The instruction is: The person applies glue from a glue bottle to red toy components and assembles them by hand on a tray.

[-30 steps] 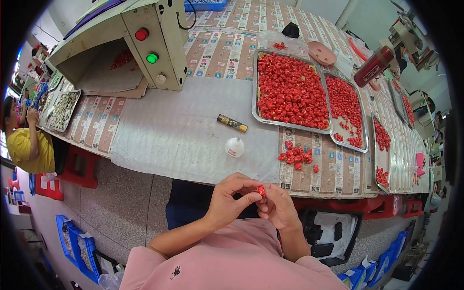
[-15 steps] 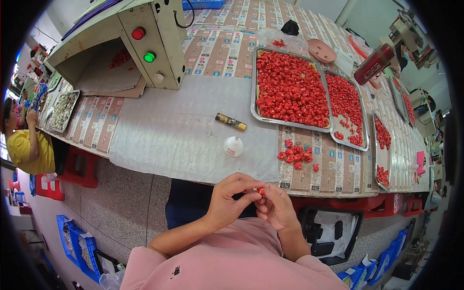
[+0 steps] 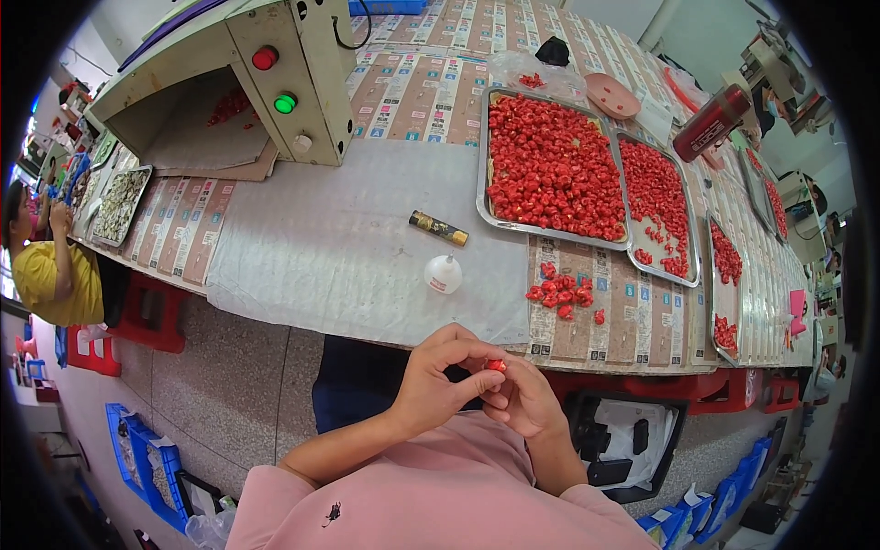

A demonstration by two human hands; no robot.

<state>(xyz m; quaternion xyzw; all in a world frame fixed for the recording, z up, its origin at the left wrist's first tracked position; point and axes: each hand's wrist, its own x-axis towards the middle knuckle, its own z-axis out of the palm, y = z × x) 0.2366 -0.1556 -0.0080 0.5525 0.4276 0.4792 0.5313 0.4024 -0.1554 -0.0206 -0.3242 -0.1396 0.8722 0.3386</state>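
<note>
In front of my chest, at the table's near edge, my left hand (image 3: 442, 380) and my right hand (image 3: 529, 401) meet fingertip to fingertip. Both are closed in a pinch around one small glossy red piece (image 3: 496, 365), mostly covered by the fingers; its exact kind is too small to make out. Just beyond them on the table lies a loose heap of similar red pieces (image 3: 561, 292). A small white squeeze bottle (image 3: 444, 274) with a nozzle stands on the pale sheet (image 3: 312, 247), and a black and gold tube (image 3: 438, 228) lies behind it.
A metal tray (image 3: 482, 197) full of red pieces sits beyond the heap, with a second tray (image 3: 693, 266) to its right. At the left stands a beige machine box (image 3: 312, 101) with red and green buttons. A dark red flask (image 3: 711, 122) stands far right. A person in yellow (image 3: 57, 284) sits left.
The red piece has turned slightly between my fingertips, and my fingers have shifted a little around it. The things on the table stay where they were.
</note>
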